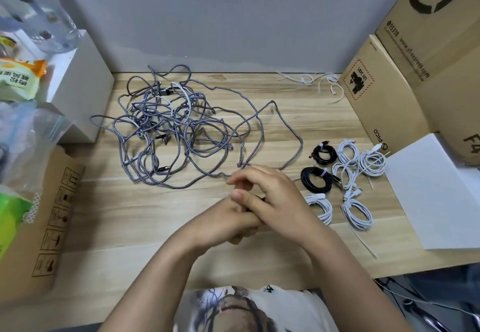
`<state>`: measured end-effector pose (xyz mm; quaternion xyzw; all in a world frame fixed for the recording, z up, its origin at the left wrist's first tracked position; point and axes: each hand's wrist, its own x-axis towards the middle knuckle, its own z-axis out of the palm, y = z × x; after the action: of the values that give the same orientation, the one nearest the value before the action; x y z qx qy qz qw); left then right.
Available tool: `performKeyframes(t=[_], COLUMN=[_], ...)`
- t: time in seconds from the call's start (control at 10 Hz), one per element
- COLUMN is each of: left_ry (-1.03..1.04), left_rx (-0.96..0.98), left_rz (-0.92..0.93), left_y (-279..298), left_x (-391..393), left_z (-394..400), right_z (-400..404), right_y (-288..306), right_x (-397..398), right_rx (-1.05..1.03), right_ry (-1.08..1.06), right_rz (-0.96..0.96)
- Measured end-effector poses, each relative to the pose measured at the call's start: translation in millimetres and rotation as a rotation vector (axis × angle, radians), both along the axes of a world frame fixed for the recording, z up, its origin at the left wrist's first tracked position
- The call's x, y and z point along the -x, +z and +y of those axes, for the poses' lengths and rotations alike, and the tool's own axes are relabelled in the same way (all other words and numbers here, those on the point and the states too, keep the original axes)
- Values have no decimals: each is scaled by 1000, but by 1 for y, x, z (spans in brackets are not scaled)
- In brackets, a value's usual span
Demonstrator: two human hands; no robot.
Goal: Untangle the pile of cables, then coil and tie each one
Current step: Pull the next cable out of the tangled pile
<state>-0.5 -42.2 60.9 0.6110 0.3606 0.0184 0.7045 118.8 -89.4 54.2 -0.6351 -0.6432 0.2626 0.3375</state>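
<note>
A tangled pile of grey braided cables (168,126) with a white cable (185,95) threaded through it lies at the table's back left. One long grey loop (296,129) swings out to the right and runs back into my hands. My right hand (272,196) lies over my left hand (223,220) at the table's middle, both with curled fingers closed on that grey strand. A small dark part shows between them; the grip itself is mostly hidden.
Two black coils (318,178) and several tied white coils (358,213) lie to the right of my hands. Loose white ties (314,79) lie at the back right. Cardboard boxes (384,98) and a white sheet (436,194) line the right side, and boxes and bags (49,217) the left.
</note>
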Motion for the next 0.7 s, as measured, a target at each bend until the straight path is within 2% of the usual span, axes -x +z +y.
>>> performKeyframes(t=[0.2,0.3,0.4,0.5,0.6,0.7], left_ry=[42,224,341,247,179,107], left_rx=[21,-64,-299,-540,-534,-378], left_rz=[1,28,161,335,419,367], left_y=[-30,-42,-67,-90,-107,-119], left_x=[7,4,0,-11,-25,-44], left_z=[8,7,9,13,12,7], right_z=[-21,-24,-23,-21,-26,-33], right_y=[-27,-49,-73,-93,-118,-133], right_x=[-13,-16,-16,-16,-24,-36], right_rx=[209,271,321,342,408,542], right_ry=[-57,-178,-273,-375,-519,-638], right_rz=[313,376,514,610,379,120])
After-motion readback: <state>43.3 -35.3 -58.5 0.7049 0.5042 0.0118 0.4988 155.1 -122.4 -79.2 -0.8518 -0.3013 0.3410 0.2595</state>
